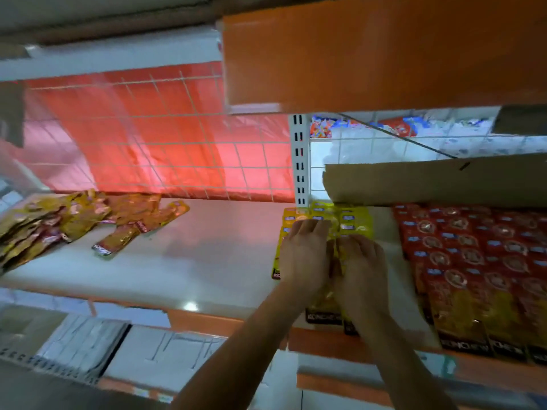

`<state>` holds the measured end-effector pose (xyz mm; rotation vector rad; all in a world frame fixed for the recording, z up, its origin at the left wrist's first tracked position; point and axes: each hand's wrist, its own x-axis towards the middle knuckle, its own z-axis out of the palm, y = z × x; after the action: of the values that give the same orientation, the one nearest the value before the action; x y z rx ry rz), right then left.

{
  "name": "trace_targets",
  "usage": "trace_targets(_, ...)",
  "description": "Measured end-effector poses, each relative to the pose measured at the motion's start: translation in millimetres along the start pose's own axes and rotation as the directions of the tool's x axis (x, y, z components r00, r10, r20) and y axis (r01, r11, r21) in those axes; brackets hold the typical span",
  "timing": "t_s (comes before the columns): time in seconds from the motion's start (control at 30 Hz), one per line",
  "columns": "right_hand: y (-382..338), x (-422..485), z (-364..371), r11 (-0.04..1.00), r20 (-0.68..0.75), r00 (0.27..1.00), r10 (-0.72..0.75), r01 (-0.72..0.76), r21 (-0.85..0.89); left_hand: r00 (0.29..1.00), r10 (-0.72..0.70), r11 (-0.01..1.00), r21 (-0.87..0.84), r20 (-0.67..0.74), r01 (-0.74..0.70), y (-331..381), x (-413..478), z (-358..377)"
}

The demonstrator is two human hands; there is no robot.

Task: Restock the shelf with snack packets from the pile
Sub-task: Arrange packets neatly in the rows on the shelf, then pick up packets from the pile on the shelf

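Note:
A loose pile of brown-gold snack packets [74, 220] lies at the left end of the white shelf [201, 261]. At the middle right, yellow snack packets [352, 220] lie in overlapping rows. My left hand [305, 255] and my right hand [361, 270] rest side by side on top of them, fingers bent over the packets and pressing them flat. Whether either hand grips a packet is hidden by the hands themselves.
Red snack packets [473, 267] fill the shelf to the right in neat rows. A cardboard flap [429, 179] hangs above them. A white slotted upright [299, 161] and a wire grid back [165, 137] stand behind. An orange shelf edge [370, 54] is overhead; lower shelves hold white goods.

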<state>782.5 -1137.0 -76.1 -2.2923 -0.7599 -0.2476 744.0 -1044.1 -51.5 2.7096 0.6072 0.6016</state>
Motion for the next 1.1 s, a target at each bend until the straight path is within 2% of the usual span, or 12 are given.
trace_targets(0.2,-78.6,8.4,61.4,0.995,0.039,0.995,-0.096,0.095,0.031,0.995,-0.083,0.996,0.038,-0.063,0.085,-99.1,-1.9,-35.6)
trace_targets(0.33,-134.0,12.0,106.8,0.992,0.116,0.986,-0.124,0.120,0.036,0.988,-0.132,0.982,0.124,-0.077,0.141,-172.7,-3.4,-54.6)
trace_targets(0.6,-231.9,8.1,187.9,0.983,0.266,0.947,-0.181,0.166,0.079,0.957,-0.281,0.944,0.161,-0.067,0.289,-297.3,-19.9,-102.4)
trace_targets(0.77,-297.9,-0.6,231.8,0.964,0.320,0.913,-0.251,0.207,0.168,0.905,-0.413,0.884,0.192,-0.104,0.426,-368.4,-34.8,-136.9)
trace_targets(0.97,-363.3,-2.2,277.9,0.945,0.437,0.838,-0.327,0.278,0.174,0.845,-0.489,0.807,0.253,-0.217,0.533,-455.7,-53.7,-170.9)
trace_targets(1.1,-393.5,-7.5,300.7,0.923,0.480,0.791,-0.379,0.289,0.253,0.792,-0.546,0.747,0.270,-0.274,0.608,-505.4,-62.2,-198.5)
